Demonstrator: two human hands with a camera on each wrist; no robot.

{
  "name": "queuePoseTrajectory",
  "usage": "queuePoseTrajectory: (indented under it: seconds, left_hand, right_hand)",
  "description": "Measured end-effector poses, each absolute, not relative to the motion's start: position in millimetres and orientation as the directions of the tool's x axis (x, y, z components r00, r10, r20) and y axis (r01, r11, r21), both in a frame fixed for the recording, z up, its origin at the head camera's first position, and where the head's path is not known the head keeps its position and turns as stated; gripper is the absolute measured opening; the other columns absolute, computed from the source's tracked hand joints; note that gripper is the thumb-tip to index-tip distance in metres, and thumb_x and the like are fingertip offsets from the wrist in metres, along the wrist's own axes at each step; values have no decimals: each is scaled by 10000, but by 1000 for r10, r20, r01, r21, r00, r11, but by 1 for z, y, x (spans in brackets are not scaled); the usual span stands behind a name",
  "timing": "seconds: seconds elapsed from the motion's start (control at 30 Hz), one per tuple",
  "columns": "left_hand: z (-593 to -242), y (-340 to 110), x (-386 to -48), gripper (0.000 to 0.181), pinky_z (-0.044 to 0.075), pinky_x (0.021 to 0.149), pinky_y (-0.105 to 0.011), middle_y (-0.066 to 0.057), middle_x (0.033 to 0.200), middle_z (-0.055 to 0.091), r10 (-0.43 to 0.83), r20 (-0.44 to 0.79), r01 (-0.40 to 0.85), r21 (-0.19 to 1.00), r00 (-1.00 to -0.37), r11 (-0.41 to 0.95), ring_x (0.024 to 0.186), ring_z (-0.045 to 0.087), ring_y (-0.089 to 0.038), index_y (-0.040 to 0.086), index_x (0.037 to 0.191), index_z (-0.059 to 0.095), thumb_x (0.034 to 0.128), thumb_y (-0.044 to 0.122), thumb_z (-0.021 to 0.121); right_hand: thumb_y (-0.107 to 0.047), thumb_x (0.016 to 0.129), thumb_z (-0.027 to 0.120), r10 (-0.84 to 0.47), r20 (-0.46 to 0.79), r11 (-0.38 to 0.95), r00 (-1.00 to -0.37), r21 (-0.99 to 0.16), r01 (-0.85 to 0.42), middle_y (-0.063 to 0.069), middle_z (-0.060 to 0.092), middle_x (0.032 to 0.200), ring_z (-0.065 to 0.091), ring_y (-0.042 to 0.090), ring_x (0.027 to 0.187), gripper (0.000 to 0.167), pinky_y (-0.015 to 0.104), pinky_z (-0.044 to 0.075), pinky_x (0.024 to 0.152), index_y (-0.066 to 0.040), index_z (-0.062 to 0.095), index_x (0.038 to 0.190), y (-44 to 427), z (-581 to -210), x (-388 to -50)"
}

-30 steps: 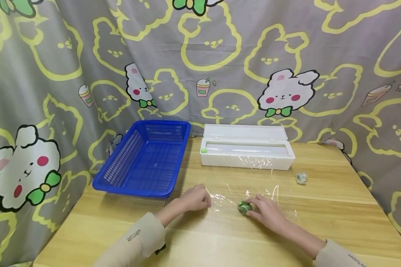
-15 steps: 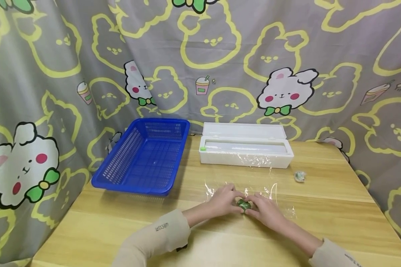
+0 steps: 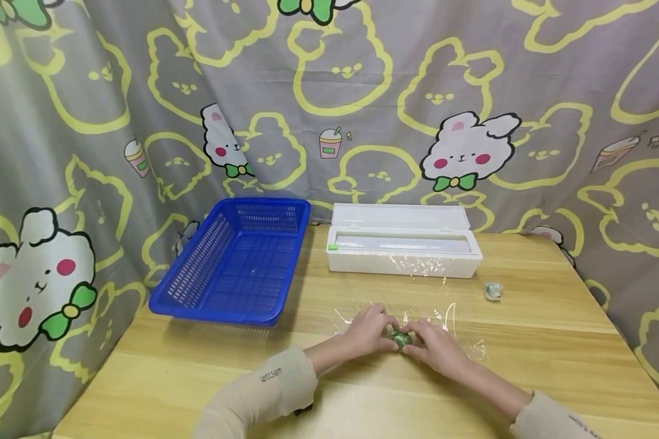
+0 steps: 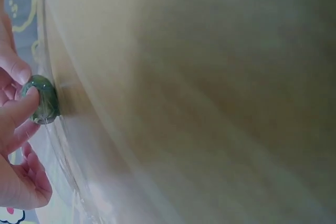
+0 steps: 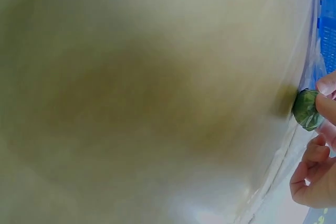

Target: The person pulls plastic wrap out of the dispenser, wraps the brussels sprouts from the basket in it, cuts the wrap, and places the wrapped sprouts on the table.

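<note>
Green item (image 3: pixel 401 339), one: mid-surface (image 3: pixel 554 341), well in from the far edge, amid clear film (image 3: pixel 417 299). Left hand (image 3: pixel 367 330): shifted from the film's left part onto the item. Right hand (image 3: pixel 436 344): stayed opposite. Both pinch it; two-handed shaping presumably begun. Right wrist view: creases, lost in head view. Head view alone: pale bundle (image 3: pixel 493 291), toward the right edge.

Blocked ahead of hands (image 3: pixel 367 330) by clear plastic film (image 3: pixel 412 305), then long white open-lidded box (image 3: pixel 384 263); leftward by blue rectangular plastic basket (image 3: pixel 241 274). Could squeeze between basket and box; could pass right of film across pale wooden bench (image 3: pixel 549 341).
</note>
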State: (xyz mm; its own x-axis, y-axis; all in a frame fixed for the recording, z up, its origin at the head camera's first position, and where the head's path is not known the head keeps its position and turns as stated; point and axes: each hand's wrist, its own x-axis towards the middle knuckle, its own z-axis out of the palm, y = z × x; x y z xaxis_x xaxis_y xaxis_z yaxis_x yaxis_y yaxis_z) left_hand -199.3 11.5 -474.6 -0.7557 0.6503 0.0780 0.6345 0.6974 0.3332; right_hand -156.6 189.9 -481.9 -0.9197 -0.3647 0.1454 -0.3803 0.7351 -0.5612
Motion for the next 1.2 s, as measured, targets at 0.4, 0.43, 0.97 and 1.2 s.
queuePoseTrajectory:
  seconds: [0.4, 0.43, 0.97, 1.2]
  left_hand:
    - [-474, 15, -215, 313, 283, 591, -151, 80, 748, 429, 661, -31, 590, 421, -749, 689, 686, 347, -51, 169, 986, 704, 730, 348, 732]
    - [-474, 15, -216, 312, 283, 593, -153, 81, 748, 432, 659, -38, 585, 426, -751, 690, 689, 349, -52, 167, 987, 703, 735, 351, 728]
    - [-468, 13, -212, 384, 275, 618, -144, 88, 772, 452, 665, 89, 656, 307, -741, 690, 693, 351, -35, 234, 1014, 701, 678, 415, 748]
    - [-474, 14, -213, 311, 265, 585, -146, 97, 739, 416, 659, 85, 655, 261, -747, 709, 682, 352, -42, 251, 981, 715, 697, 373, 748]
  right_hand:
    - [-166, 792, 670, -375, 106, 734, -921, -573, -364, -73, 436, 685, 353, 37, 579, 325, 187, 344, 504, -60, 642, 1098, 196, -480, -163]
    - [-162, 799, 661, -383, 98, 737, -919, -568, -368, -66, 436, 688, 355, 40, 579, 321, 187, 347, 504, -55, 641, 1101, 197, -479, -164]
    - [-189, 877, 571, -455, -43, 787, -889, -486, -379, -21, 455, 751, 369, 81, 604, 329, 228, 350, 530, -10, 613, 1149, 199, -464, -176]
    - [-223, 905, 537, -444, -65, 786, -894, -508, -353, -38, 439, 747, 366, 94, 617, 346, 264, 297, 578, -21, 598, 1179, 200, -465, -175]
